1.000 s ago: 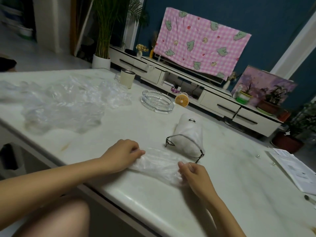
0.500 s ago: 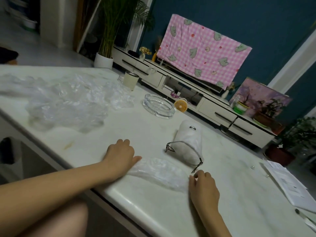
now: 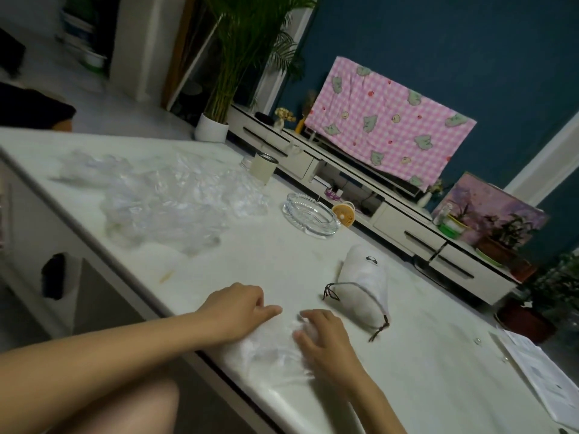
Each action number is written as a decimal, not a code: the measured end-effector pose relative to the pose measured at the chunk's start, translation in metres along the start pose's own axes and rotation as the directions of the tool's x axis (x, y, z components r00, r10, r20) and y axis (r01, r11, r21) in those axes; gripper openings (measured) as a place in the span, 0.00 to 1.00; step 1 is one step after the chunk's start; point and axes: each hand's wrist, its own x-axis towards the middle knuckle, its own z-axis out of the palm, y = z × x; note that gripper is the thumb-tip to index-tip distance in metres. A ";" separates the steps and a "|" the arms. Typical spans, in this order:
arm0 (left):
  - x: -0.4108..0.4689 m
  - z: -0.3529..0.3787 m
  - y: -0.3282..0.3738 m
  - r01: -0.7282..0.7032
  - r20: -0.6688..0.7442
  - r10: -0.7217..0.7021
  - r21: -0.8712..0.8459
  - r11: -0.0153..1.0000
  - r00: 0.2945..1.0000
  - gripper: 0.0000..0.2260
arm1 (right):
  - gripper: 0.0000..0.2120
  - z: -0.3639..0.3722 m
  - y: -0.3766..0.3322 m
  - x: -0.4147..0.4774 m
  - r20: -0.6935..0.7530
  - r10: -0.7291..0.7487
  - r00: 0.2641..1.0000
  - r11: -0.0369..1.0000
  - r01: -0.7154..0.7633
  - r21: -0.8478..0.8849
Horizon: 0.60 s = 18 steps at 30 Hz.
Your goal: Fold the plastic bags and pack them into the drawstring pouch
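A clear plastic bag (image 3: 269, 346) lies flattened on the white table (image 3: 423, 355) near its front edge. My left hand (image 3: 238, 308) presses on the bag's left end with the fingers curled. My right hand (image 3: 326, 339) rests on the bag's right part, fingers bent over the film. The white drawstring pouch (image 3: 365, 283) lies on its side just beyond my right hand, stuffed, with dark cords at its mouth. A loose heap of clear plastic bags (image 3: 163, 195) lies at the far left of the table.
A glass ashtray (image 3: 310, 214) and a small orange fan (image 3: 343, 216) stand beyond the pouch. A cream cup (image 3: 264, 167) stands at the table's far edge. Papers (image 3: 545, 377) lie at the right. A low TV cabinet (image 3: 407, 223) runs behind the table.
My right hand moved left across the bag and closer to my left hand, bringing the bag's right end over. The camera view tilted and shifted.
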 end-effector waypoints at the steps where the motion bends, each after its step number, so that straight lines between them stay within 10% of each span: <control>1: -0.002 0.000 0.000 0.027 0.031 -0.030 0.071 0.997 0.999 0.20 | 0.21 0.003 0.001 -0.004 -0.052 -0.002 0.999 0.999 0.000 -0.048; 6: -0.015 0.009 0.003 -0.008 0.143 -0.019 0.184 0.983 0.990 0.15 | 0.17 0.008 -0.001 -0.009 -0.142 0.001 0.990 0.991 -0.020 -0.132; 13: 0.002 -0.003 -0.006 0.061 -0.055 -0.113 -0.576 0.815 0.992 0.14 | 0.15 -0.005 -0.006 -0.013 -0.125 0.143 0.982 0.941 -0.096 0.326; 18: 0.009 -0.016 -0.015 -0.035 -0.087 -0.022 -0.606 0.795 0.996 0.08 | 0.10 -0.050 -0.017 -0.018 0.177 0.114 0.978 0.840 -0.190 0.508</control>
